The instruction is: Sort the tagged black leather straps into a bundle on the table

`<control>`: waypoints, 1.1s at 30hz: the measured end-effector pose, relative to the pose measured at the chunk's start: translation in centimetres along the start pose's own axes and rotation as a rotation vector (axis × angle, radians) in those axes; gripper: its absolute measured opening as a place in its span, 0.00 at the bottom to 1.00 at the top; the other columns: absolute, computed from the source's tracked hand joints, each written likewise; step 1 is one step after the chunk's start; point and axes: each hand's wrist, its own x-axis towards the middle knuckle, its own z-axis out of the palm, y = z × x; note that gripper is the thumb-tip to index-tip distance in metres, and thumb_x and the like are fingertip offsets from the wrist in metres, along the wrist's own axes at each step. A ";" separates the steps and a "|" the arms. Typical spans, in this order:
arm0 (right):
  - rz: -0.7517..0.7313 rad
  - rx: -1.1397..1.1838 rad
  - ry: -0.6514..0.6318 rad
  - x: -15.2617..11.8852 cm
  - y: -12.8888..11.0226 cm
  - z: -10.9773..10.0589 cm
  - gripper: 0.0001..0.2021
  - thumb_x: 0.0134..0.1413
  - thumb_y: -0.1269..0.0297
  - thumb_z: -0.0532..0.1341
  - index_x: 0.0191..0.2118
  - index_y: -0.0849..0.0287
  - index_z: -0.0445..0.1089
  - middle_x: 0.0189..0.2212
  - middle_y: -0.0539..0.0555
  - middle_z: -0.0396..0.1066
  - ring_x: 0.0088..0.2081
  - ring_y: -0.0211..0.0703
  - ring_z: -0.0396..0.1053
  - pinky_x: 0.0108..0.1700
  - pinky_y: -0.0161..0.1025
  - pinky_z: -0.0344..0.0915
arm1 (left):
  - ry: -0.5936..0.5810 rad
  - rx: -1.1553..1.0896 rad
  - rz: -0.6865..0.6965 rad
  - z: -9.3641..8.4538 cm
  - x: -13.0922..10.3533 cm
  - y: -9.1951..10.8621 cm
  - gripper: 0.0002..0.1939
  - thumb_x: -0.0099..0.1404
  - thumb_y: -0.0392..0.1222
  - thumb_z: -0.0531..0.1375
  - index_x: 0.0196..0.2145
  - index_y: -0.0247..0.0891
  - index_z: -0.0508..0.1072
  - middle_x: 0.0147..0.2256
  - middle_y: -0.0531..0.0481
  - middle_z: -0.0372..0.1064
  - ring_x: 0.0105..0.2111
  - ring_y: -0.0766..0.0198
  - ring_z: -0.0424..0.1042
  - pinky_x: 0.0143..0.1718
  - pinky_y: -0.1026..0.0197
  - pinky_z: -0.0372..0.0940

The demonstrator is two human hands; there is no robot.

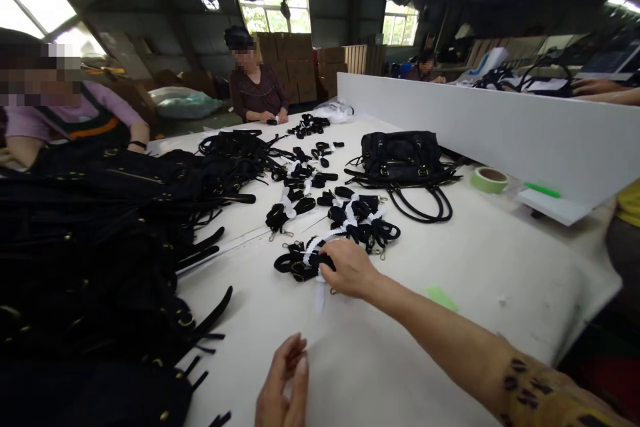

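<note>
White worktable (450, 293) fills the lower view, inside a dim workshop w/ skylights and stacked cartons at the back. Nearest item: left hand (284, 383), at bottom edge, resting on the table, fingers together and curled loosely, holding nothing, well apart from any strap. Right hand (350, 270) reaches fwd across the table; fingers closed down on a black strap bundle (300, 261) tied w/ white ribbon, thumb side hidden, so exact pinch cannot be told. Bundle lies flat on the table, approx. centre, just in front of more tied bundles (357, 217). White ribbon tail (320, 295) trails from under the hand toward the camera. Left of both hands: large heap of black bags (95, 247) w/ brass fittings, straps overhanging the table. Right, near: green paper scrap (442, 297). Mid-table: black handbag (403, 157), handles lying toward the camera. Beside it, right: green tape roll (489, 179) against a white divider board (490, 127). Further back: loose straps (313, 125) and a clear plastic bag (334, 111). Far end: seated person (256, 90), hands on the table. Left edge: second person (65, 120) behind the heap.
</note>
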 end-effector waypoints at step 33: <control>-0.050 -0.147 -0.302 7.9 -5.3 4.5 0.19 0.62 0.57 0.51 0.36 0.65 0.75 0.34 0.64 0.72 0.37 0.55 0.71 0.35 0.45 0.68 | 0.279 -0.228 -0.021 -2.3 13.2 0.4 0.31 0.60 0.49 0.60 0.59 0.42 0.60 0.53 0.44 0.65 0.55 0.52 0.63 0.61 0.49 0.54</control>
